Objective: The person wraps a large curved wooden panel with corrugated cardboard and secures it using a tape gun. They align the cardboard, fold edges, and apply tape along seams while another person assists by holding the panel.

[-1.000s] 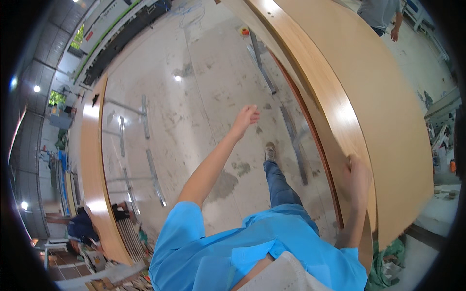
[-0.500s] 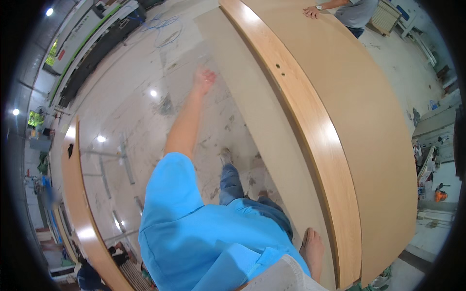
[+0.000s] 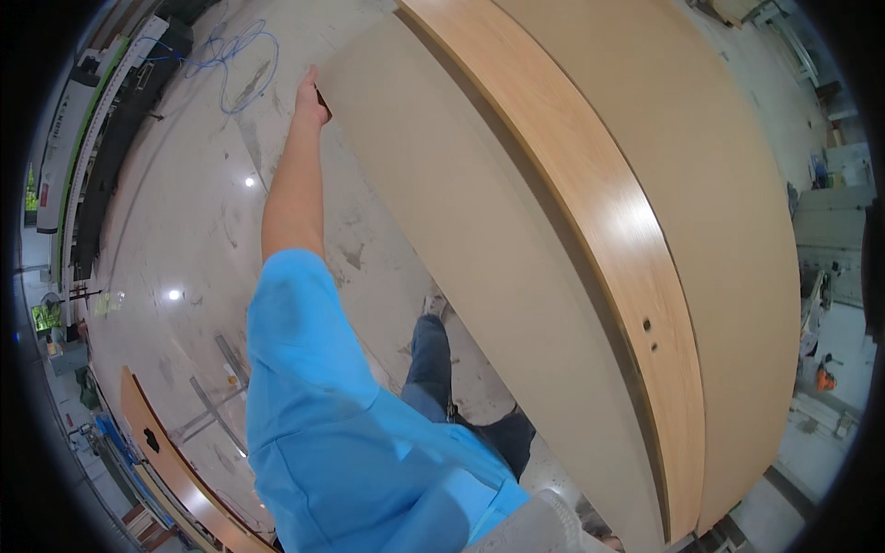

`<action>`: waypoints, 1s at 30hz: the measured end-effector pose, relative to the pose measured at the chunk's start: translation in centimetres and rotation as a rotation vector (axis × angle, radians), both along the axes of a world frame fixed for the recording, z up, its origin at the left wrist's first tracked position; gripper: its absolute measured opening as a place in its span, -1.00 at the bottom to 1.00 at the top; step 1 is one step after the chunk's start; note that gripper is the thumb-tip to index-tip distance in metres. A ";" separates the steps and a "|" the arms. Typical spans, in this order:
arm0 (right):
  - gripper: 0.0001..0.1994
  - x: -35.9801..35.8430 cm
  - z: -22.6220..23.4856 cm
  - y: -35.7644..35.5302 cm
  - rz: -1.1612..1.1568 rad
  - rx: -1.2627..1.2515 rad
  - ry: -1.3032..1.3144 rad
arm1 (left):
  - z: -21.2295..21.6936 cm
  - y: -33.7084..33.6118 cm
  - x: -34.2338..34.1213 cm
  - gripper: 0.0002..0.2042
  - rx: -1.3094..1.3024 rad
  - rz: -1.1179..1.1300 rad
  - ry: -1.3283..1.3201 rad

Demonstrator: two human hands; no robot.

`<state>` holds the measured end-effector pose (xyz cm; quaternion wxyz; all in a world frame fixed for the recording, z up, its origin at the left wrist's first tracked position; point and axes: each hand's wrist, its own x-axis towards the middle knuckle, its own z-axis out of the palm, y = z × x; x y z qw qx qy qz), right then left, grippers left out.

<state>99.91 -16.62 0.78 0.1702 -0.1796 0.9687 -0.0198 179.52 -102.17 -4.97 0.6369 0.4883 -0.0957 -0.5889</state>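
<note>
A wide beige board point(image 3: 442, 194) lies in front of me and to my right. At its far left corner my left hand point(image 3: 312, 100) is closed round the edge, arm stretched out; a small dark brown patch shows beside the fingers. On top of the beige surface rests a long, glossy wood-grain plank point(image 3: 590, 157) with two small dark holes near its lower part. Only a sliver of my right hand point(image 3: 610, 542) shows at the lower edge, by the near end of the board; its fingers are mostly hidden.
Beyond the plank another beige panel surface point(image 3: 728, 276) spreads right. A blue hose point(image 3: 226, 64) lies coiled on the floor at the far left, near a long machine point(image 3: 88, 157). A wooden panel point(image 3: 184, 479) and a metal frame point(image 3: 217, 405) stand at the lower left.
My left hand has gone from free air above the floor to the board's far left corner. The plank's holes now appear lower and farther right. The other person has left the view.
</note>
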 end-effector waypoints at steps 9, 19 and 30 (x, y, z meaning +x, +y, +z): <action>-0.51 5.6 -3.7 -12.2 -0.894 -0.474 -0.343 | -5.9 -9.8 10.1 -0.68 0.143 -0.215 -0.169; -0.49 0.9 5.7 -3.8 -1.157 -1.016 -0.068 | 2.0 -12.1 11.3 -0.40 -0.057 -0.095 -0.870; -0.58 -11.3 10.7 -16.5 -0.811 -1.124 0.042 | 13.6 -10.1 -18.1 -0.42 -0.327 -0.328 -0.309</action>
